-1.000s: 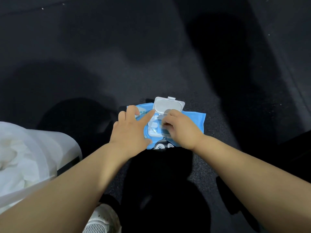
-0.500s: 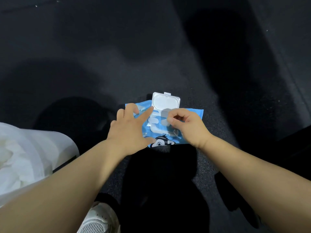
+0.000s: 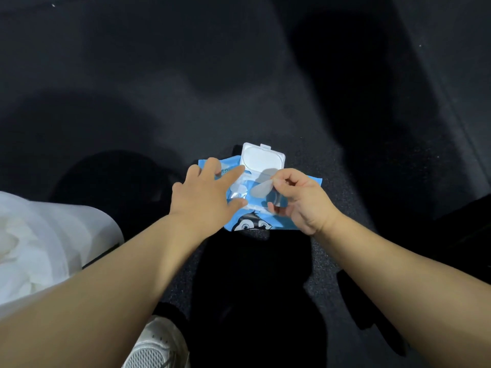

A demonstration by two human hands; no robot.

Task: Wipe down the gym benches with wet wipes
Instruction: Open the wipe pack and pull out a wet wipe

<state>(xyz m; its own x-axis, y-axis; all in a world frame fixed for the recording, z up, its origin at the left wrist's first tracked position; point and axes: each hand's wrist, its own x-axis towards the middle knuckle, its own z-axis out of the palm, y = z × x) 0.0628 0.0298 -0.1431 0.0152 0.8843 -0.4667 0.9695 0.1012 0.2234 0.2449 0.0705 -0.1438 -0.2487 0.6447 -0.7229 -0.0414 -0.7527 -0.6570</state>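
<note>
1. Head view shows the wet-wipe pack (image 3: 283, 223), blue with a cartoon face, lying flat on the dark speckled floor (image 3: 186, 88), just ahead of the person's white shoe (image 3: 156, 346).
2. The pack's white hinged lid (image 3: 263, 158) stands flipped back, so getting into the pack is under way.
3. The left hand (image 3: 204, 197) lies flat on the pack's left half with fingers straight and spread, pressing it down rather than gripping it.
4. The right hand (image 3: 300, 200) pinches a thin translucent flap (image 3: 263, 189) between thumb and forefinger over the opening. It looks like the inner seal being peeled up, though it could be the edge of a wipe; I cannot tell for sure.
5. No loose wipe is visible in either hand, so the first wipe seems not yet drawn out.
6. No gym bench appears anywhere in view, and nothing shows whether any wiping has been done.
7. A white bag (image 3: 53, 235) at the left edge holds crumpled white material; whether these are used wipes cannot be told.
8. My judgement: the task is at the preparation stage. Clearing the seal, pulling a wipe, reaching a bench and wiping all remain.
</note>
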